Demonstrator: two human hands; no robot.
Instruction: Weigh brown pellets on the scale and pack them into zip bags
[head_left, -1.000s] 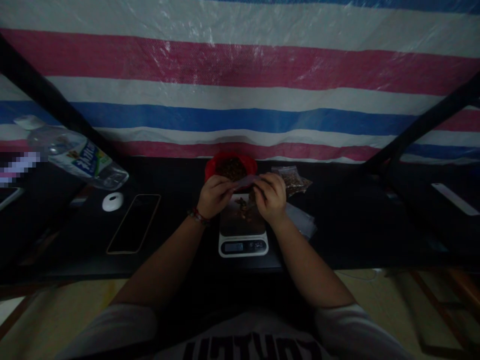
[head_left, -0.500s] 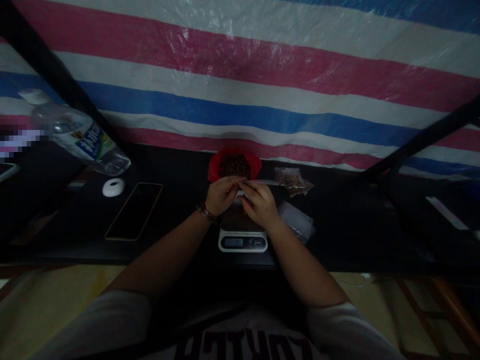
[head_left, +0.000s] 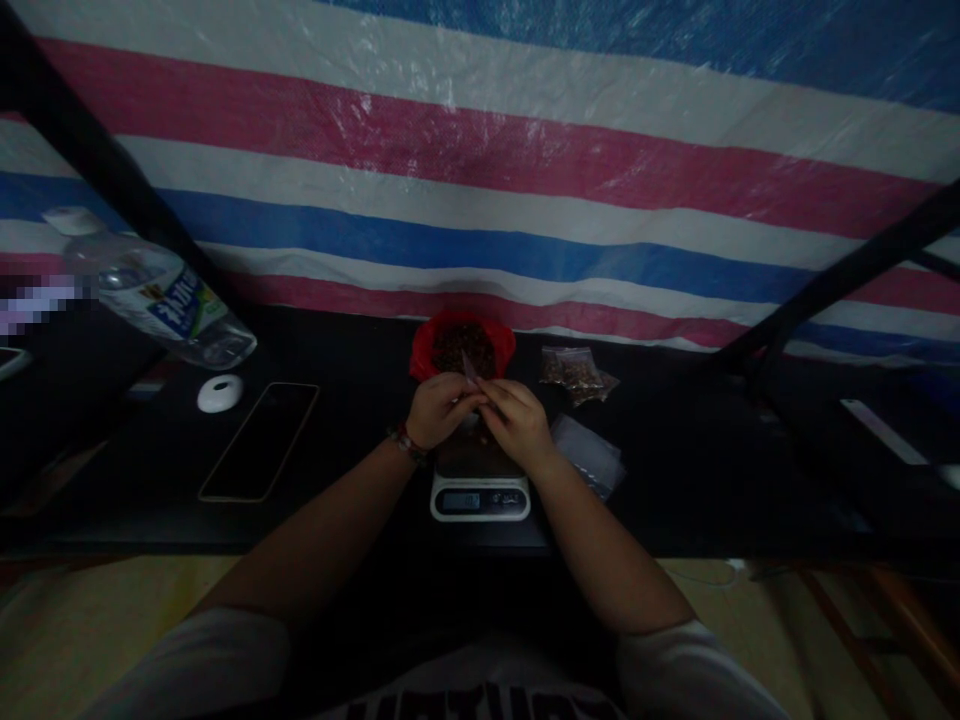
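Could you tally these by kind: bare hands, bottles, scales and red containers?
Bare left hand and bare right hand: 2
Clear plastic, white-capped bottle: 1
White, dark-topped electronic scale: 1
Red, crinkled container of brown bits: 1
Total: 5

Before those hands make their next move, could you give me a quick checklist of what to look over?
1. Display lit on the scale: ok.
2. Digits readable: cannot tell; too small and dim to be sure.
3. The left hand and right hand together at the thin clear plastic: ok.
4. Weighing plate in full view: not ok; the hands hide its far part.
5. Filled bags off the scale: ok, lying to its right.
6. Phone apart from the hands: ok.
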